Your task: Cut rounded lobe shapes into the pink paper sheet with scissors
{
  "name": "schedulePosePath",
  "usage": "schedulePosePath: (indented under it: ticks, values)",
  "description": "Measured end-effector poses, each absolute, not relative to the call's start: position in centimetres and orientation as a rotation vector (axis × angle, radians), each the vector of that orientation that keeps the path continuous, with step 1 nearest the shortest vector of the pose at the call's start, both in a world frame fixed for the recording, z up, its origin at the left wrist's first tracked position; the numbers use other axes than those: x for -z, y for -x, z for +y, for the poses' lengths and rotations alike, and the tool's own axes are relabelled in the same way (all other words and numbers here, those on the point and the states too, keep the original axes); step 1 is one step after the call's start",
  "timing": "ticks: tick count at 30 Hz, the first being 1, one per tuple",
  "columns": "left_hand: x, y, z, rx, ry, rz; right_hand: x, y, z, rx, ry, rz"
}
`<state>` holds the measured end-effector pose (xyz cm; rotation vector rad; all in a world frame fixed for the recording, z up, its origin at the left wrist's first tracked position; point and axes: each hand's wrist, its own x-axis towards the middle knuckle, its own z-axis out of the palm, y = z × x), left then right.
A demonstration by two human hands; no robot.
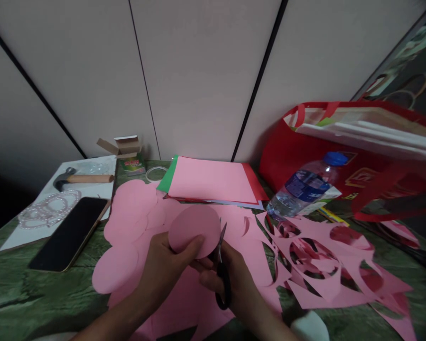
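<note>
My left hand (pixel 170 258) pinches a pink paper circle (pixel 195 227), its thumb lying across the face of the paper. In my right hand (pixel 234 277) is a pair of black-handled scissors (pixel 222 270), fingers in the loops. The blades point up along the circle's right edge and look slightly parted. Beneath both hands spread pink paper sheets (pixel 177 298) and several cut circles, one of them a loose circle (pixel 115 267) at the left. Pink paper offcuts (pixel 326 265) with round holes are heaped to the right.
Stacked coloured paper (pixel 213 180) lies by the wall. A water bottle (pixel 301 187) leans against a red bag (pixel 291 142) on the right. At the left are a phone (pixel 71 234), a hammer (pixel 88 178), a bead string (pixel 49 208) and a small opened box (pixel 131 161).
</note>
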<state>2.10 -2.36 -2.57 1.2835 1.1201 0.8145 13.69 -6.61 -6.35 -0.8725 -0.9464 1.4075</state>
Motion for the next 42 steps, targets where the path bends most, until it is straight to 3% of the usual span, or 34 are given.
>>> schedulePosePath:
  ticks: [16, 30, 42]
  values:
    - [2.7, -2.0, -2.3, -0.789, -1.257, 1.144, 6.6, -13.7, -6.6, -1.403, 0.925, -0.939]
    - [2.6, -2.1, -2.0, -0.674, -1.33, 1.102, 5.3, -15.0, -6.3, -0.761, 1.36, -0.762]
    - [2.7, -2.0, -1.7, -0.771, -1.319, 1.1, 6.1, -14.6, -6.4, -0.994, 1.288, -0.899]
